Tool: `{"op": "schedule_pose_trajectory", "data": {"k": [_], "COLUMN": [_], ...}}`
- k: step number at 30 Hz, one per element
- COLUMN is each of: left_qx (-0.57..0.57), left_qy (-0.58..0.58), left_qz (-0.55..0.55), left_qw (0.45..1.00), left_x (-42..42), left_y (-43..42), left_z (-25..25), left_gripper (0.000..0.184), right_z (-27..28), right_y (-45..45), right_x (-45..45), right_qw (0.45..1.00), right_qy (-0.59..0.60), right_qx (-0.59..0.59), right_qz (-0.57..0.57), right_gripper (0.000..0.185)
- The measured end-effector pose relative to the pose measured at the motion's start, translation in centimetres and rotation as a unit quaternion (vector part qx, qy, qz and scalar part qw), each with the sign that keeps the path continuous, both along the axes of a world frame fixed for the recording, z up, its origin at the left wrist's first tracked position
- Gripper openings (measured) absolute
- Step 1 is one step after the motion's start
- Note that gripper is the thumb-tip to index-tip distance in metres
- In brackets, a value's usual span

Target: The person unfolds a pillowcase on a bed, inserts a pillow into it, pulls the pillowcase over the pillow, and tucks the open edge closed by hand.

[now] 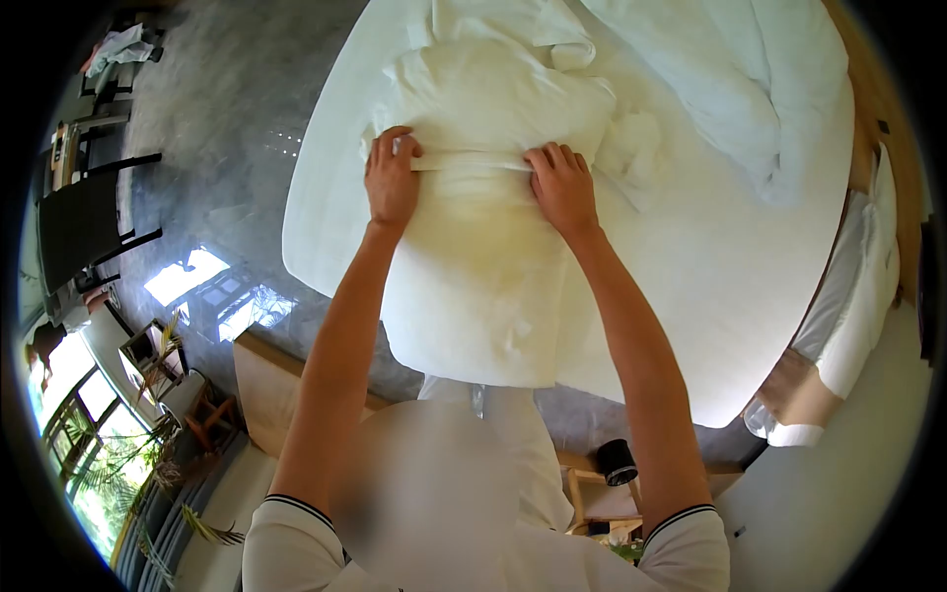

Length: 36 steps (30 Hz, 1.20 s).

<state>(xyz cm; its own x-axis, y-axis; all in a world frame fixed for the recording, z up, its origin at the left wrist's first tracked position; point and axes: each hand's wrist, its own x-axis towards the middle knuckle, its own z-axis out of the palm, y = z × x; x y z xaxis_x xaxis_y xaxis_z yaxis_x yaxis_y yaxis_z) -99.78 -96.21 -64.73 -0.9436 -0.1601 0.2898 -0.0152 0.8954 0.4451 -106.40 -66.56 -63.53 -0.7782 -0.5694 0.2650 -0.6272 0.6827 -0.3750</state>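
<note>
A pillow point(469, 286) with a yellowish stain lies lengthwise on the white bed, its near end at the bed's edge by my body. A white pillowcase point(493, 94) covers its far part, wrinkled and bunched. The open hem of the case runs straight across the pillow between my hands. My left hand point(394, 178) has its fingers closed over the hem at the left side. At the right end of the hem, my right hand point(562, 187) pinches the fabric with curled fingers. Both arms reach straight forward, and the fingertips are partly hidden in the cloth.
A rumpled white duvet point(710, 89) covers the far right of the bed point(681, 306). Dark chairs point(84, 227) stand on the grey floor point(232, 128) at left. A wooden headboard edge point(868, 109) and white pillows point(858, 296) are at right. A black cylinder point(617, 462) stands near my right elbow.
</note>
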Motion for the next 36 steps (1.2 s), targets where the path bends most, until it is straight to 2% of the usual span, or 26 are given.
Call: {"op": "schedule_pose_trajectory", "data": {"k": [2, 4, 5, 6, 7, 9, 10, 12, 16, 18, 20, 22, 24, 27, 29, 30, 31, 34, 35, 36], "left_qx": [0.002, 0.022, 0.040, 0.013, 0.010, 0.029, 0.031, 0.057, 0.138, 0.137, 0.140, 0.064, 0.080, 0.100, 0.133, 0.111, 0.112, 0.026, 0.026, 0.034], "left_qy": [-0.034, -0.065, -0.098, -0.079, -0.079, -0.049, -0.052, -0.016, -0.030, -0.030, -0.031, -0.026, -0.052, -0.069, -0.063, -0.059, -0.058, -0.119, -0.121, -0.126], "left_qz": [0.055, 0.048, 0.041, 0.018, 0.020, -0.004, -0.007, -0.007, 0.011, 0.009, 0.006, -0.017, -0.004, 0.009, 0.015, 0.017, 0.017, 0.057, 0.059, 0.050], "left_qw": [0.998, 0.996, 0.994, 0.997, 0.997, 0.998, 0.998, 0.998, 0.990, 0.990, 0.990, 0.997, 0.995, 0.993, 0.989, 0.992, 0.992, 0.991, 0.991, 0.990], "left_x": [0.5, 0.8, 1.2, 1.6, 2.0, 3.3, 4.1, 6.2, 9.0, 8.7, 8.1, 6.3, 4.4, 1.9, 1.3, 1.6, 1.9, 4.9, 6.6, 8.5], "left_y": [-1.7, -3.1, -3.7, -4.2, -4.4, -4.0, -3.6, -2.9, -1.6, -1.9, -2.6, -3.7, -4.6, -4.5, -4.3, -4.4, -4.7, -4.8, -4.7, -4.6], "left_z": [-0.2, -0.2, -0.1, -0.3, 0.1, 0.7, 0.5, 0.1, -0.8, -1.3, -1.8, -2.6, -3.3, -3.6, -3.7, -4.2, -4.3, -3.9, -4.5, -6.0], "left_gripper": [0.030, 0.030, 0.030, 0.028, 0.028, 0.024, 0.024, 0.024, 0.026, 0.026, 0.026, 0.028, 0.029, 0.031, 0.028, 0.026, 0.026, 0.025, 0.025, 0.024], "right_z": [-0.2, -1.0, -1.5, -2.1, -1.7, -1.7, -2.3, -4.0, -8.0, -8.3, -7.9, -7.4, -7.0, -9.7, -9.9, -9.5, -8.6, -4.9, -3.1, -1.1], "right_y": [0.5, 1.7, 2.5, 3.2, 3.9, 4.5, 5.1, 5.7, 5.8, 5.7, 6.0, 6.4, 6.4, 5.7, 6.7, 6.9, 6.4, 5.7, 5.2, 4.6], "right_x": [0.4, 0.2, -0.2, -0.6, -0.8, 0.1, 1.0, 2.4, 1.3, 0.2, 0.2, 1.8, 4.9, 9.7, 8.7, 7.9, 7.0, 4.7, 4.2, 3.7], "right_qw": [1.000, 0.998, 0.998, 0.996, 0.994, 0.975, 0.974, 0.950, 0.952, 0.888, 0.897, 0.905, 0.836, 0.843, 0.845, 0.846, 0.846, 0.879, 0.879, 0.919], "right_qy": [-0.003, -0.006, -0.019, -0.033, -0.022, -0.041, -0.043, -0.135, -0.104, -0.229, -0.218, -0.208, -0.302, -0.318, -0.345, -0.371, -0.369, -0.228, -0.230, -0.147], "right_qx": [0.023, 0.048, 0.052, 0.054, -0.009, -0.035, -0.032, -0.017, -0.084, -0.204, -0.205, -0.204, -0.226, -0.170, -0.162, -0.154, -0.153, -0.251, -0.250, -0.194], "right_qz": [0.014, 0.030, -0.017, -0.065, -0.106, -0.217, -0.221, -0.282, -0.276, -0.343, -0.326, -0.311, -0.398, -0.399, -0.375, -0.352, -0.352, -0.336, -0.335, -0.308], "right_gripper": [0.023, 0.022, 0.021, 0.021, 0.025, 0.033, 0.033, 0.034, 0.034, 0.031, 0.028, 0.026, 0.022, 0.020, 0.020, 0.020, 0.020, 0.025, 0.025, 0.025]}}
